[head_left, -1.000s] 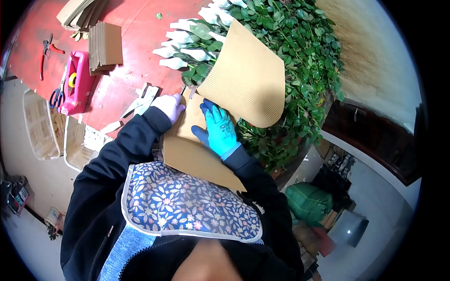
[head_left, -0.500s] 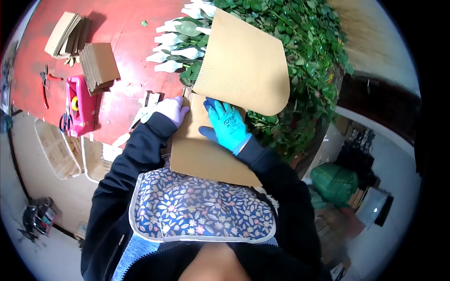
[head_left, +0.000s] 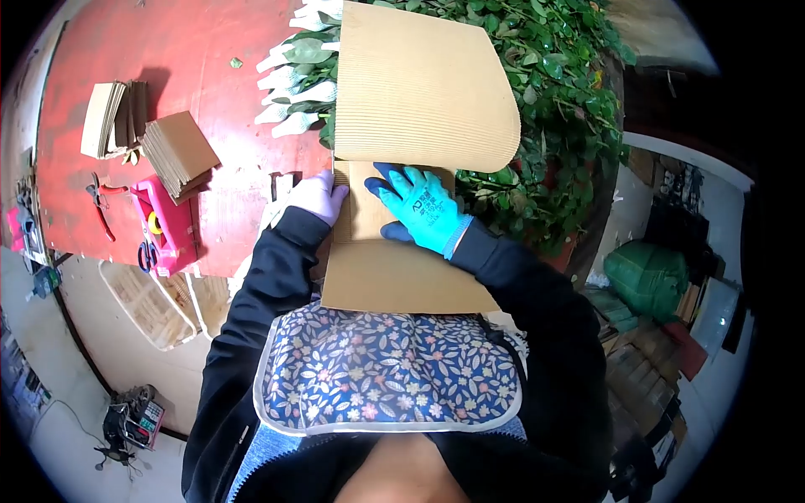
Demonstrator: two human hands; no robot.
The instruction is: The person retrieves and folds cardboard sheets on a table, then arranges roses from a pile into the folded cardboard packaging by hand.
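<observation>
A sheet of corrugated cardboard [head_left: 411,277] lies folded at the table's front edge, with a middle strip and a flap towards me. Its large ribbed upper flap [head_left: 428,84] stands raised over the flowers. My right hand [head_left: 426,211], in a teal glove with dark fingertips, presses flat on the middle strip, fingers spread. At the sheet's left edge rests my left hand [head_left: 317,198] in a lilac glove, fingers stretched and thumb apart. Left of the upper flap, flower heads in white mesh sleeves [head_left: 293,124] stick out. Leafy green stems [head_left: 553,109] spread out to the right.
On the red table [head_left: 218,33] lie two stacks of cardboard pieces [head_left: 180,151], red-handled pliers [head_left: 102,205], a pink tape dispenser [head_left: 172,230] and scissors [head_left: 147,256]. Wooden-seated chairs [head_left: 142,302] stand below the left edge. A green bundle [head_left: 646,281] lies at right.
The view has shifted, so the table items appear lower. The upper flap stands further up and left in view. Both hands stay on the cardboard, the right still spread flat.
</observation>
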